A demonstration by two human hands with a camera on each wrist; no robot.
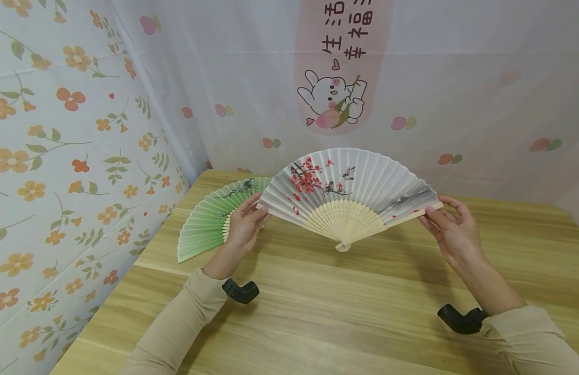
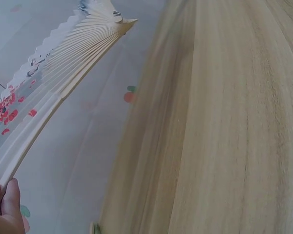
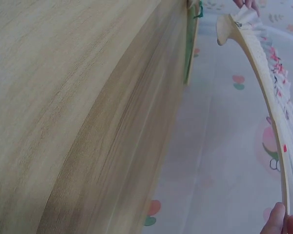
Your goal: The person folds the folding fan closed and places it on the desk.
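A white and grey folding fan (image 1: 364, 177) with red blossoms and small birds is spread wide, held up above the table. My left hand (image 1: 244, 224) pinches its left outer edge between thumb and fingers. The right outer stick is gripped the same way by my right hand (image 1: 455, 232). Its pale bamboo ribs (image 1: 345, 219) meet at a pivot at the bottom middle. In the left wrist view the left thumb and a finger (image 2: 10, 202) pinch the end of the outer stick. The right wrist view shows the right thumb (image 3: 275, 219) against the other outer stick.
A green folding fan (image 1: 202, 224) lies spread on the wooden table (image 1: 317, 312) at the left, partly behind my left hand. A white printed cloth (image 1: 252, 94) hangs behind the table, and a flowered cloth (image 1: 60, 182) hangs along the left side.
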